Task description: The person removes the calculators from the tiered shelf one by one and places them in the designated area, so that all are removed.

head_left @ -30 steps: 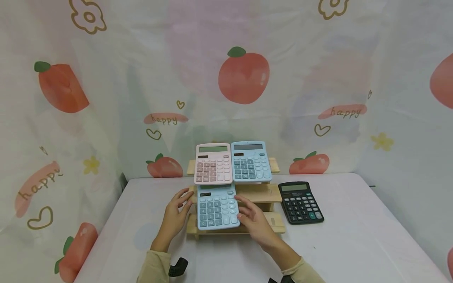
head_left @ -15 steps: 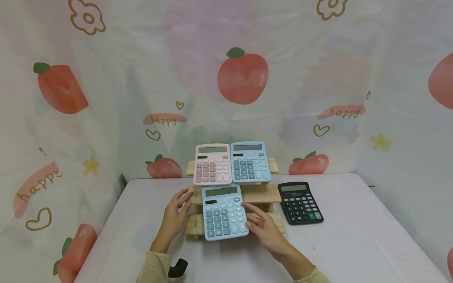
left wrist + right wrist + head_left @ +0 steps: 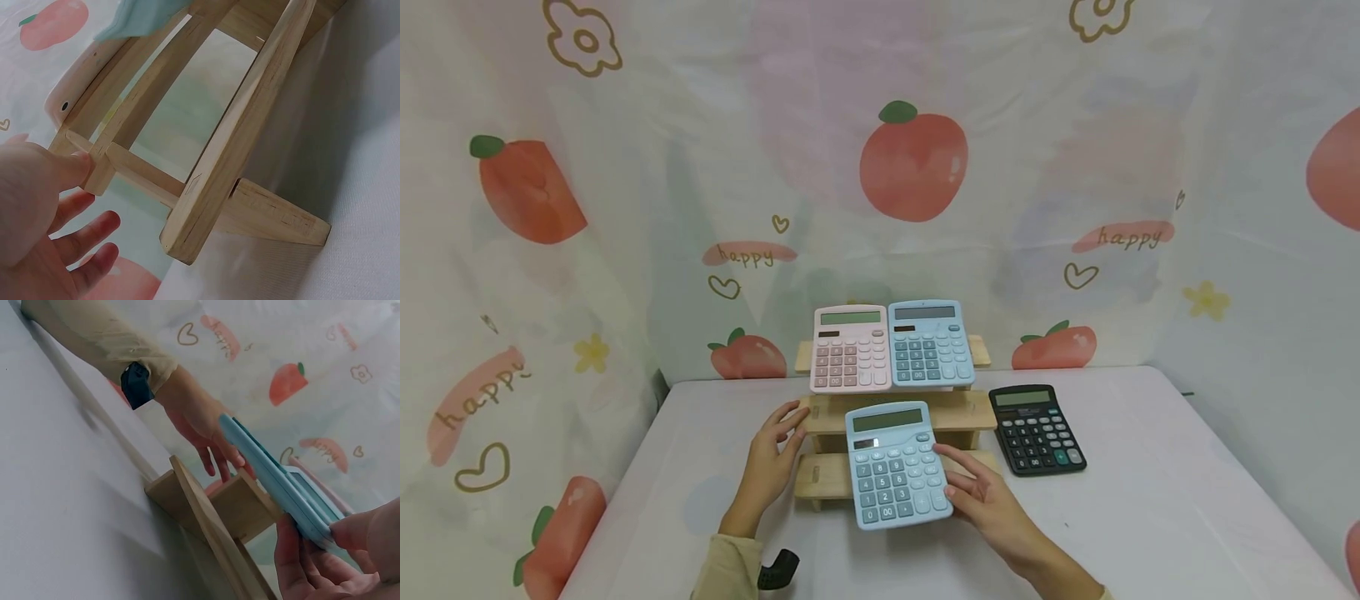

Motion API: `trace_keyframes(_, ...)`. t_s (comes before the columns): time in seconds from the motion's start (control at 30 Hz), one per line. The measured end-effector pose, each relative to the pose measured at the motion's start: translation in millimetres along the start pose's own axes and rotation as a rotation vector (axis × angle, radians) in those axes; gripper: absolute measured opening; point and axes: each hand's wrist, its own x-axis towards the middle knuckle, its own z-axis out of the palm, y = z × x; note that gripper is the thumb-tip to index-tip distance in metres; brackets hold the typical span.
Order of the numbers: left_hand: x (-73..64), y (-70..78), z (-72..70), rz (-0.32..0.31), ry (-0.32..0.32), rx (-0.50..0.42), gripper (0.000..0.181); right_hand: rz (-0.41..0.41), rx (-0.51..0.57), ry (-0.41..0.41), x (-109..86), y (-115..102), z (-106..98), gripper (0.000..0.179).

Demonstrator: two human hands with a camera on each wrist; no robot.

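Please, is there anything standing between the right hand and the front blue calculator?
Nothing visible does: the right hand pinches the front blue calculator directly, thumb and fingers at its right edge.

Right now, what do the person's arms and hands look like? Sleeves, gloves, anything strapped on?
Left hand and right hand: bare, no gloves. Left sleeve: plain light beige, long, with a dark angular piece at the cuff. Right sleeve: just a beige sliver at the head view's bottom edge.

Room over middle step (image 3: 955, 410) at right, and over table (image 3: 1157, 508) right of black calculator (image 3: 1037, 430). Blocking: held calculator (image 3: 898, 467) before stand (image 3: 822, 477), left hand (image 3: 771, 457) at left end, pink calculator (image 3: 850, 348), blue calculator (image 3: 931, 343) atop.
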Motion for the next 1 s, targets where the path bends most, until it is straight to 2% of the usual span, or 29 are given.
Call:
trace_keyframes(0.43,0.0,-0.9,-0.1,-0.010,-0.007,-0.005,0.035,-0.008,-0.013,-0.001,-22.3,0.7,-24.9,0.064)
trace_keyframes(0.8,-1.4,-2.8,0.3,-0.018,-0.006,-0.003,0.036,0.086,-0.029,0.067,-35.6,-2.8,-42.6,0.067)
trace_keyframes(1.0,-0.5,-2.5,0.4,-0.011,-0.002,-0.006,0.035,0.101,-0.047,0.083,-42.3,-3.5,-53.0,0.064)
